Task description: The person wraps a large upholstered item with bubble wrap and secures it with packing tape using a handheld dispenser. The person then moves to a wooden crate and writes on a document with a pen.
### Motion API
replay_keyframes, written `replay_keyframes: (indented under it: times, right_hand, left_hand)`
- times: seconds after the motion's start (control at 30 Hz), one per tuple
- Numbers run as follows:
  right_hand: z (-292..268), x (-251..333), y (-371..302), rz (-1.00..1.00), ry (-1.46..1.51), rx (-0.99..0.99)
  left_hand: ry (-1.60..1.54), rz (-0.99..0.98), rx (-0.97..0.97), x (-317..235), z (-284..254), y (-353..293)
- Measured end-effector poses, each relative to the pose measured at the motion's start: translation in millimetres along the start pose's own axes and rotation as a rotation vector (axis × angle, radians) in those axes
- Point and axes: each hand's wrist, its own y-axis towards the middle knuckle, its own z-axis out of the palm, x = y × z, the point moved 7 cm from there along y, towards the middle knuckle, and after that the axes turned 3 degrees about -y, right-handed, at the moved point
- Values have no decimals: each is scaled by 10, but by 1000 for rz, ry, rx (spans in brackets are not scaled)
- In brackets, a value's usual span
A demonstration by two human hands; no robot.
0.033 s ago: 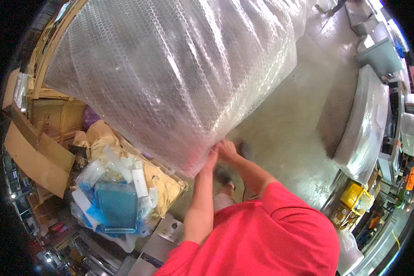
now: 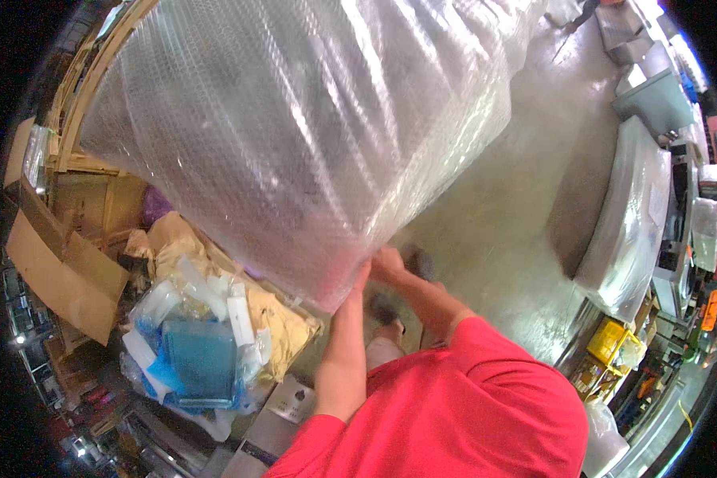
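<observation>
A large bulky object wrapped in clear bubble wrap (image 2: 295,119) fills the upper middle of the view. Its near corner points toward me and looks pinkish through the film. At the right edge of that corner, my left hand (image 2: 360,276) is closed on the bubble wrap, with its fingertips partly hidden. Just to the right, touching or nearly touching it, my right hand (image 2: 385,263) is curled closed at the same edge. What lies inside the wrapping cannot be made out.
At left, plastic-wrapped scraps surround a blue-tinted glass-like block (image 2: 201,362) beside brown paper (image 2: 283,327). An open cardboard box (image 2: 64,275) stands farther left. Across the concrete floor (image 2: 526,207) at right are a long film-wrapped item (image 2: 625,219) and a yellow bin (image 2: 608,341).
Both hands have shifted slightly toward me along the wrap's edge, the right one most. The wrapped object stays in place.
</observation>
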Motion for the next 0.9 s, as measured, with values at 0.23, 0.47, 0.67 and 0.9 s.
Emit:
replay_keyframes:
  times: [0.23,0.47,0.67,0.9]
  right_hand:
    - [-319,-265,-91,-477,-219,52]
    - [-2266,-2954,-1149,117,296,-81]
    - [-4901,-5041,-1420,576,306,-701]
    - [-6614,-6323,-159,500,186,-710]
  left_hand:
    - [121,22,-171,-186,728,272]
    - [326,-220,-184,943,2139,924]
    - [512,-384,-68,1385,3640,1389]
    - [738,-495,19,1693,5490,2110]
